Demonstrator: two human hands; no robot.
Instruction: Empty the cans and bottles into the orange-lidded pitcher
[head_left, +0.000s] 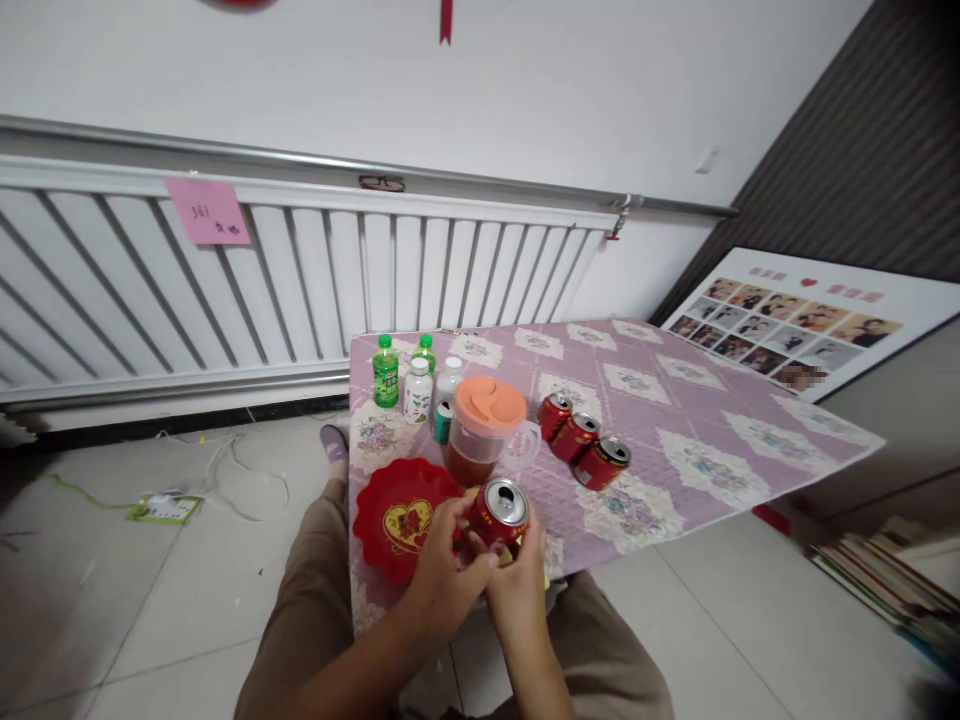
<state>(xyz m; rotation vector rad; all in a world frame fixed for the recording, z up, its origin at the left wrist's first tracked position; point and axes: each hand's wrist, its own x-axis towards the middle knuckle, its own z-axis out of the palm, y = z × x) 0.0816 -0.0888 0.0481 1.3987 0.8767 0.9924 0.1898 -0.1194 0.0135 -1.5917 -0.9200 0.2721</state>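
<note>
Both of my hands are wrapped round a red can with an opened top, near the table's front edge. My left hand grips its left side, and my right hand its right side. Something yellowish shows between the hands below the can, too small to make out. Left of the hands lies a red scalloped plate with a gold heart print. Just behind the can stands a clear pitcher with an orange lid and brown liquid inside. Three red cans stand in a slanting row to the right, their tops open.
Two green-capped bottles, a white bottle, a clear white-capped bottle and a teal can stand at the table's back left. A floral cloth covers the table. Behind it is a radiator.
</note>
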